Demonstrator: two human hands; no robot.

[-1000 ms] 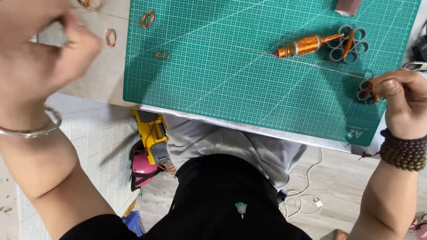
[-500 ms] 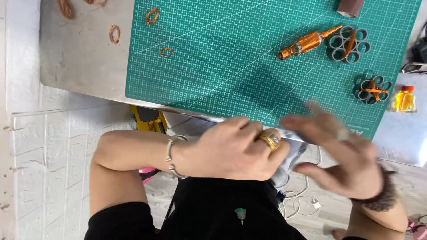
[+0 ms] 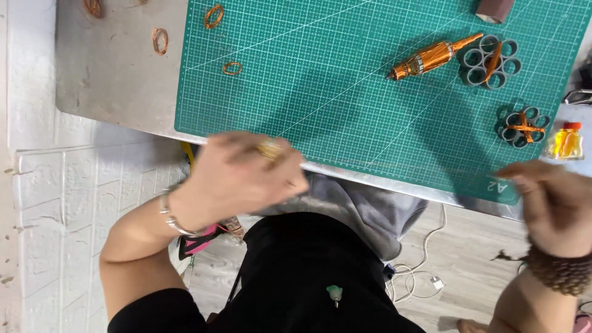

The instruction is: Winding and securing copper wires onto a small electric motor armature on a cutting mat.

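1. Currently both hands sit at the near edge of the counter [image 3: 111, 86]. Left hand [image 3: 237, 179] is loosely curled and blurred; whether it pinches anything I cannot tell. Right hand [image 3: 552, 197] is half closed, its contents unclear.
2. A faint thin wire [image 3: 394, 165] seems to run between them along the green cutting mat [image 3: 345, 92]: likely light, springy and easily kinked. Best pinched near its ends.
3. Nearest the right hand: grey tube cluster [image 3: 523, 126] bound with copper wire, probably light and stiff.
4. Small bottle [image 3: 567, 142] holds yellow liquid, red cap on.
5. Copper-wound spindle [image 3: 431, 57] lies apart, touching a second tube cluster [image 3: 492, 60].
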